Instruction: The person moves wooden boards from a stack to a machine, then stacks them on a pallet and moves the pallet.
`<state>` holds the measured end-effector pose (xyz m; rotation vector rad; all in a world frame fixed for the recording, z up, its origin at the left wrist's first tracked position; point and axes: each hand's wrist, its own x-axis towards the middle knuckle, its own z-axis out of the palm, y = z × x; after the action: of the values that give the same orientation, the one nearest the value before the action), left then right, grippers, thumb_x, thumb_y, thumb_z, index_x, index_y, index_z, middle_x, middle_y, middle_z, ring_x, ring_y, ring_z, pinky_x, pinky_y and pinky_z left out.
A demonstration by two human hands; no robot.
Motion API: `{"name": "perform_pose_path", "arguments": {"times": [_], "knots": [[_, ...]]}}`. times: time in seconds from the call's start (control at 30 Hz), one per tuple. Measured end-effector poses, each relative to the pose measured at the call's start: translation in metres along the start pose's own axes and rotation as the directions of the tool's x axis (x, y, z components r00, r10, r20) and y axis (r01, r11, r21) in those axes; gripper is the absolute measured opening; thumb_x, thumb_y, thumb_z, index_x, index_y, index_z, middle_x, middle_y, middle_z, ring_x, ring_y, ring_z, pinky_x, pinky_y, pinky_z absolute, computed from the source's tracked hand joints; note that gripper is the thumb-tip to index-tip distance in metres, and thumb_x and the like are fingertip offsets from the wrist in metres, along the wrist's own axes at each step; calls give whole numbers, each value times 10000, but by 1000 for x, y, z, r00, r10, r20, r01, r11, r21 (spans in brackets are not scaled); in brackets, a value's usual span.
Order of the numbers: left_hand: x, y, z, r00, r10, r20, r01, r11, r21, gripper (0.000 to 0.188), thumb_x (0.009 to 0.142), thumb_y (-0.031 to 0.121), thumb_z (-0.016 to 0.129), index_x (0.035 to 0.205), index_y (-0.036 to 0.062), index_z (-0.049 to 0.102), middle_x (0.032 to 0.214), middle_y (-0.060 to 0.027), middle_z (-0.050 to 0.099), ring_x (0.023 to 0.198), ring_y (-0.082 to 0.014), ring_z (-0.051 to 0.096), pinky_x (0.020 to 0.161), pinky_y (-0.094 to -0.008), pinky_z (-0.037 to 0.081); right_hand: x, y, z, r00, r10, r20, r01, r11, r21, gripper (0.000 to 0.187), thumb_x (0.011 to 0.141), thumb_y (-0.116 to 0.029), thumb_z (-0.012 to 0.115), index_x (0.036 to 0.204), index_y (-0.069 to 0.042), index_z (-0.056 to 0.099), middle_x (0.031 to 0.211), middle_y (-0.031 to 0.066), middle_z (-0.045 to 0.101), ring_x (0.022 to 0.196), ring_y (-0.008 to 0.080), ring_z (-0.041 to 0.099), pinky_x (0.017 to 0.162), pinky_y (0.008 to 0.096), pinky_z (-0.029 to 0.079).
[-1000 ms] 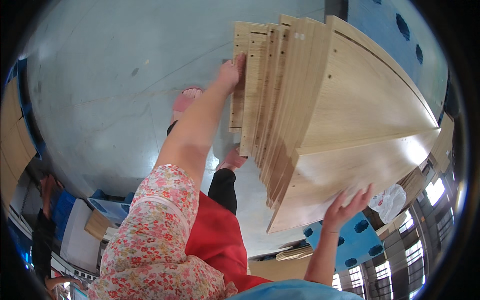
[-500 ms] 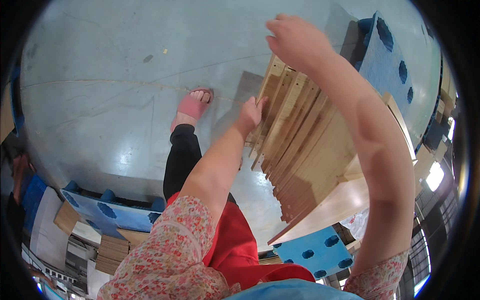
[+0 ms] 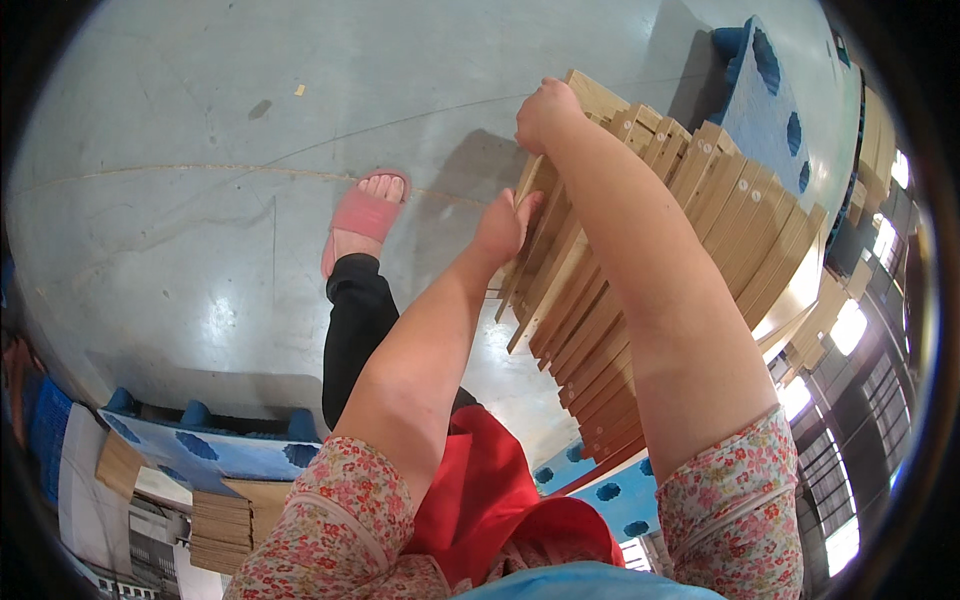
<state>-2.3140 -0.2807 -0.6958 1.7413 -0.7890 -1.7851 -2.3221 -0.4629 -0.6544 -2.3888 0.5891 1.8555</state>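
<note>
A row of light wooden boards (image 3: 690, 200) stands on edge, packed side by side, to the right of my foot. My left hand (image 3: 500, 230) is closed on the near part of the leftmost wooden board (image 3: 540, 180), its thumb over the upper edge. Farther off, my right hand (image 3: 548, 115) is closed around the far end of that same board, fingers curled over it. My right forearm crosses above the stack and hides part of it. Small round marks show on the ends of several boards.
A blue pallet (image 3: 765, 110) stands behind the stack at far right. Another blue pallet (image 3: 205, 440) lies at lower left, with stacked brown sheets (image 3: 222, 530) near it. Part of a blue pallet (image 3: 608, 492) shows beneath the near boards. My foot in a pink slipper (image 3: 365, 215) is on the grey floor.
My right hand has come down and nearer, from above the stack onto the leftmost board's far end. My left hand stays at that board. The view has shifted, exposing more board ends.
</note>
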Motion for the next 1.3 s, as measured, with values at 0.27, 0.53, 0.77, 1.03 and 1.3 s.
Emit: {"name": "perform_pose_path", "arguments": {"times": [0.27,0.53,0.77,1.03,1.3], "knots": [[-2,-5,13,996,35,-82,-30,998,62,464,917,448,458,908,-10,527,897,-266,604,881,-437,560,748,-472,443,-11,-7,7,992,77,-101,-78,997,-12,287,778,-275,473,864,-134,709,973,42,676,937,178,604,959,333,327],[-41,-29,19,989,66,-134,-48,990,132,330,942,275,447,886,-29,564,882,-270,600,841,-436,562,717,-452,443,-31,-51,17,994,61,-95,-68,995,-70,286,831,-300,485,981,-175,694,1066,20,658,1028,160,581,988,333,308],[-44,-147,52,970,184,-161,-231,905,-357,240,946,186,435,951,-33,533,889,-177,628,817,-255,580,717,-378,449,-52,-124,16,979,-32,-200,6,992,-129,305,848,-310,487,1007,-141,685,1053,28,659,1041,172,568,944,345,311],[-100,-105,48,982,-46,182,126,881,-456,246,918,222,512,1051,23,565,964,-74,644,868,-114,552,743,-300,459,-55,-128,63,980,-163,-116,152,984,-95,333,867,-290,546,1149,-139,634,1180,32,613,1127,207,522,943,388,290],[-112,-106,-17,924,79,373,-143,979,148,418,853,317,576,1140,14,555,1101,-181,618,1016,-260,585,844,-370,451,-83,-155,59,953,-1,-304,29,996,85,377,862,-295,530,1185,-117,608,1268,71,549,1188,238,463,972,409,264]]}}
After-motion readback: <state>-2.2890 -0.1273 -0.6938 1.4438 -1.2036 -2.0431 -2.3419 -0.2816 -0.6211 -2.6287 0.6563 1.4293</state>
